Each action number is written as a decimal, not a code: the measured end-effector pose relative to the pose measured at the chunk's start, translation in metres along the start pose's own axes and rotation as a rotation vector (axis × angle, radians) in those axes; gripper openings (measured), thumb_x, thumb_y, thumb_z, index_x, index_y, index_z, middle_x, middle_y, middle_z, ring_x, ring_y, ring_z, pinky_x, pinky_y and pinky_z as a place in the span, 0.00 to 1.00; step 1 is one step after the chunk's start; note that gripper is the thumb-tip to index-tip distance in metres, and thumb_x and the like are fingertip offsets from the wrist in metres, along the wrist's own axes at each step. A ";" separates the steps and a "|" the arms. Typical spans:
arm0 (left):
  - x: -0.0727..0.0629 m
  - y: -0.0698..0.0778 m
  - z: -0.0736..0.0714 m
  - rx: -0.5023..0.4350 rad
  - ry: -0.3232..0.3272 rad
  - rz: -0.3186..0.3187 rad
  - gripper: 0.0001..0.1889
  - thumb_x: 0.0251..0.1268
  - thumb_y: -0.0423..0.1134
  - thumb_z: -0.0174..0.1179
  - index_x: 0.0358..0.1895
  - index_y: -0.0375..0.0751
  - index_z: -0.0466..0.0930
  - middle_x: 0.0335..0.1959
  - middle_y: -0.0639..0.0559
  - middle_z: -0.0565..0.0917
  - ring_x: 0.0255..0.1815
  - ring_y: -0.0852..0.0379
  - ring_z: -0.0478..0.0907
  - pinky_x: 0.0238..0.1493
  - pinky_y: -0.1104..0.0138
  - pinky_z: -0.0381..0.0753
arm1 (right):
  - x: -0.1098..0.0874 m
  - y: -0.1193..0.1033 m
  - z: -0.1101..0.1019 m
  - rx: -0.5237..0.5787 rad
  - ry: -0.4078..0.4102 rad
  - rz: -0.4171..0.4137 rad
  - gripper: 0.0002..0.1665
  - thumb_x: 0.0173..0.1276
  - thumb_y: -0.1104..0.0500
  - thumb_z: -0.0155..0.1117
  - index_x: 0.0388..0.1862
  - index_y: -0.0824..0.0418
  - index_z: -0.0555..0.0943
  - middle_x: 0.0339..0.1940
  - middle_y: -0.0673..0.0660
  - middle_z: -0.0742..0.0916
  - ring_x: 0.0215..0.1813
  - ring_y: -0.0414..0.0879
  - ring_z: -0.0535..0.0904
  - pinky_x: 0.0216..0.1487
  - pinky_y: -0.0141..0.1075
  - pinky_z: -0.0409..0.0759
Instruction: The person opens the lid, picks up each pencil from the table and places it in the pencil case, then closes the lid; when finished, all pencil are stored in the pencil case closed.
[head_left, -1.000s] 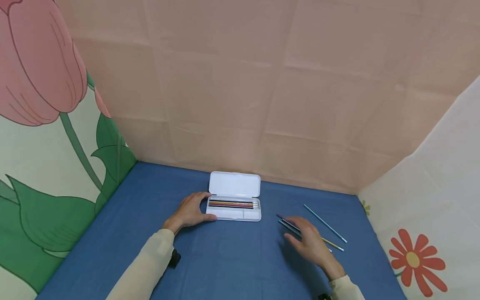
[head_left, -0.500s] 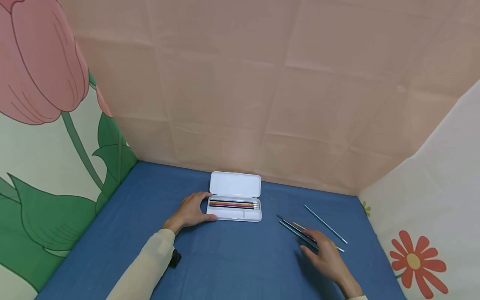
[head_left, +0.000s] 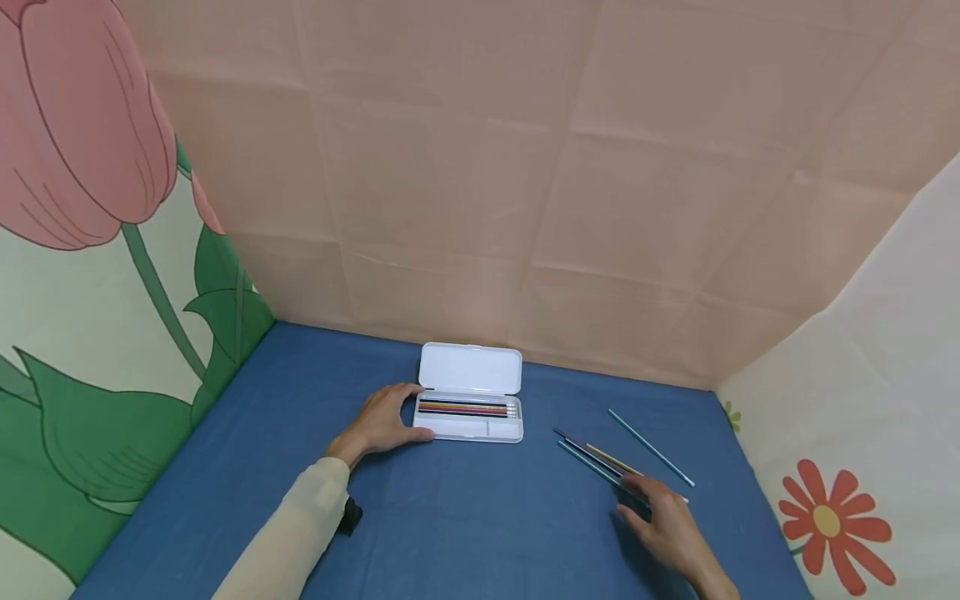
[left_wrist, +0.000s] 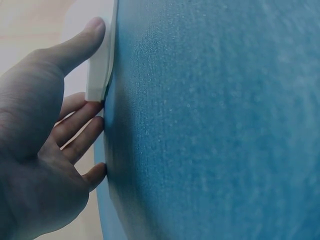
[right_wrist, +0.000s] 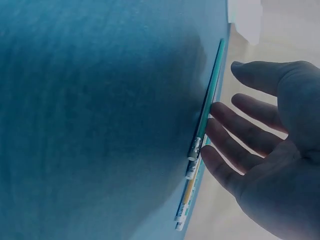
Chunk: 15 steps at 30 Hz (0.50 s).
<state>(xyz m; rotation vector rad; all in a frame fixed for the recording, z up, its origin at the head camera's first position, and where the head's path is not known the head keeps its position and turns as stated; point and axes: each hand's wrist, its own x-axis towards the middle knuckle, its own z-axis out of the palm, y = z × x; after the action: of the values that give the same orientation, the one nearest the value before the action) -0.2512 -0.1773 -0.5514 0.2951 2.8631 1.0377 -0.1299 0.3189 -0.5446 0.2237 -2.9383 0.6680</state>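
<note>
A white pencil case (head_left: 457, 428) lies with its lid (head_left: 471, 369) raised, several pencils (head_left: 461, 409) in its back compartment. At its left end my left hand (head_left: 378, 423) holds it, thumb at the front edge and fingers toward the hinge side. In the left wrist view the thumb lies against the white case (left_wrist: 98, 75). My right hand (head_left: 667, 525) is over the eraser ends of several loose pencils, its fingers extended. In the right wrist view its fingertips are at or beside a green pencil (right_wrist: 215, 82); contact is hard to tell. A yellow pencil (head_left: 609, 457) lies alongside.
A light blue pencil (head_left: 651, 447) lies apart, farther back on the right. A blue cloth (head_left: 465, 517) covers the table. A beige backdrop (head_left: 480, 208) rises behind, with flowered sheets on both sides.
My right hand has slid right and toward the front along the loose pencils, uncovering more of their length. The left hand and the pencil case stay put.
</note>
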 end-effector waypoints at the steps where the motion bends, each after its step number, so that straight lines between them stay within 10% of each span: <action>1: 0.000 0.000 0.000 -0.001 0.000 -0.001 0.49 0.62 0.57 0.85 0.82 0.41 0.75 0.84 0.35 0.76 0.84 0.31 0.72 0.85 0.32 0.71 | 0.000 0.001 0.000 -0.001 -0.004 -0.003 0.25 0.69 0.61 0.85 0.63 0.63 0.89 0.58 0.59 0.94 0.61 0.57 0.93 0.63 0.58 0.90; 15: -0.001 0.001 0.000 -0.008 0.002 -0.007 0.48 0.63 0.56 0.85 0.82 0.41 0.75 0.83 0.35 0.76 0.84 0.30 0.72 0.85 0.32 0.71 | 0.003 0.008 0.005 0.063 -0.047 0.002 0.20 0.64 0.70 0.85 0.53 0.57 0.91 0.32 0.44 0.85 0.34 0.31 0.75 0.37 0.32 0.77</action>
<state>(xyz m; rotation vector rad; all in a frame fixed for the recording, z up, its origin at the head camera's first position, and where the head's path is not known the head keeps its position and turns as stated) -0.2499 -0.1766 -0.5504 0.2834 2.8586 1.0486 -0.1351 0.3233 -0.5524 0.2460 -2.9654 0.7665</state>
